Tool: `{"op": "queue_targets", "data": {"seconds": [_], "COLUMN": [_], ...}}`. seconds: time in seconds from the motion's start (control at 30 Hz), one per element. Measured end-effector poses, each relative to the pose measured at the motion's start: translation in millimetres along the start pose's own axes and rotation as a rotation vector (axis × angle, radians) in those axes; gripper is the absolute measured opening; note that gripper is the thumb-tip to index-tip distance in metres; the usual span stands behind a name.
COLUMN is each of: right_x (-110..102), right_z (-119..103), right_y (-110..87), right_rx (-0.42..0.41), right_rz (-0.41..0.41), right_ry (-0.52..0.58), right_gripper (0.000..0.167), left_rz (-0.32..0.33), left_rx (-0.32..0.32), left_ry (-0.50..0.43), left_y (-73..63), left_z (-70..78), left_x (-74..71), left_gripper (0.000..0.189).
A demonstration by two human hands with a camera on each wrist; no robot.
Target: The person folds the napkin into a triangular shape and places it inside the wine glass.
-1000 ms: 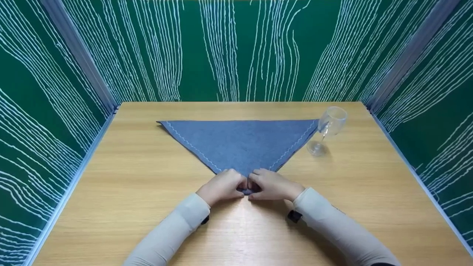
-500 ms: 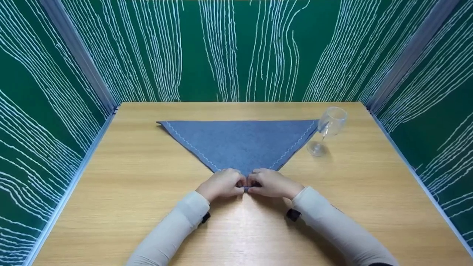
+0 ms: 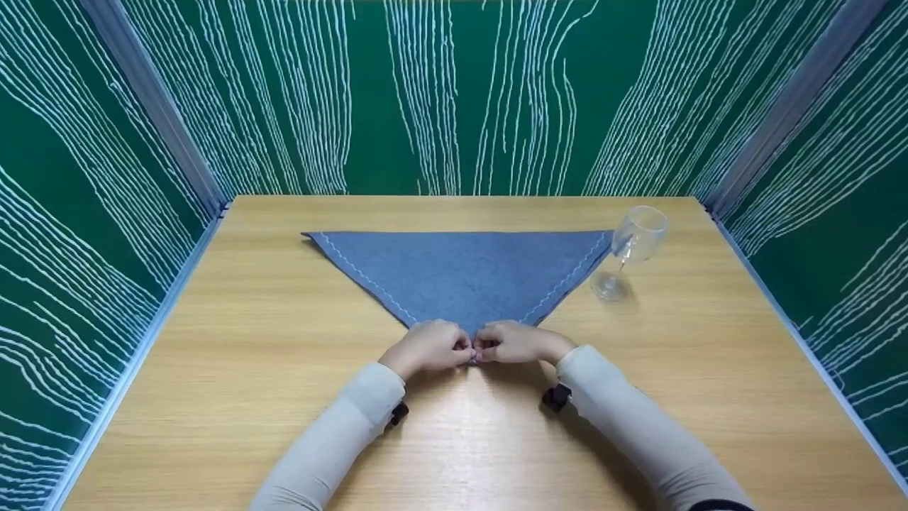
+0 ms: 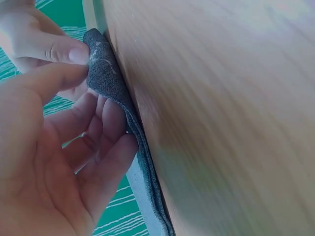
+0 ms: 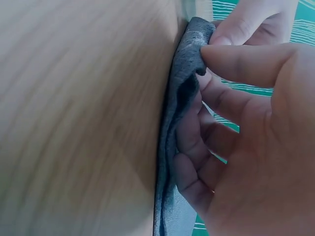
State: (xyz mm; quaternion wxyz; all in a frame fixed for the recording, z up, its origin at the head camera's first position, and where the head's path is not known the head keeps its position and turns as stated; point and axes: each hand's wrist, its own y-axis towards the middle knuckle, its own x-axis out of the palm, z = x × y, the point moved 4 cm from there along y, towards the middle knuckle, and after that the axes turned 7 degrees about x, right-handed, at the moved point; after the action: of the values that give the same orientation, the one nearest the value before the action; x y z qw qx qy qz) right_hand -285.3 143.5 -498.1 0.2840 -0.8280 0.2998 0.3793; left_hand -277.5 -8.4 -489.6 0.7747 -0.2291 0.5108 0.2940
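At the far left stands a green wall (image 3: 42, 227) with wavy white lines, and next to it the left edge of the wooden worktop (image 3: 213, 355). A pale left sleeve (image 3: 330, 443) reaches up from the bottom edge, with a small black device (image 3: 399, 413) under its cuff. The left hand (image 3: 433, 345) pinches the near tip of a grey-blue cloth (image 3: 461, 277) between thumb and fingers. The cloth lies on the middle of the worktop as a triangle, long side away from the person, pale stitching along both slanting sides; its near tip is rolled over. The right hand (image 3: 516, 342) pinches the same rolled tip, just beside the left. A pale right sleeve (image 3: 638, 426) follows. Further right, a clear wine glass (image 3: 640, 238) stands upright, overlapping the cloth's right corner in the head view; whether they touch, I cannot tell.
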Motion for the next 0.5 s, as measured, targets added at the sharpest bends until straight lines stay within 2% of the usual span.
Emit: {"op": "queue_targets", "data": {"seconds": [0.27, 0.5], "right_x": [-1.0, 0.3], "right_z": [3.9, 4.5], "right_y": [1.7, 2.2], "right_rx": [-0.012, -0.057], "right_rz": [0.002, 0.043], "right_ry": [0.066, 0.061], "right_gripper": [0.009, 0.005], "left_rz": [0.004, 0.028], "left_rx": [-0.061, -0.097], "left_ry": [-0.051, -0.003], "left_y": [4.1, 6.5], "left_z": [-2.9, -1.9], "left_x": [-2.6, -3.3], "left_gripper": [0.019, 0.014]}}
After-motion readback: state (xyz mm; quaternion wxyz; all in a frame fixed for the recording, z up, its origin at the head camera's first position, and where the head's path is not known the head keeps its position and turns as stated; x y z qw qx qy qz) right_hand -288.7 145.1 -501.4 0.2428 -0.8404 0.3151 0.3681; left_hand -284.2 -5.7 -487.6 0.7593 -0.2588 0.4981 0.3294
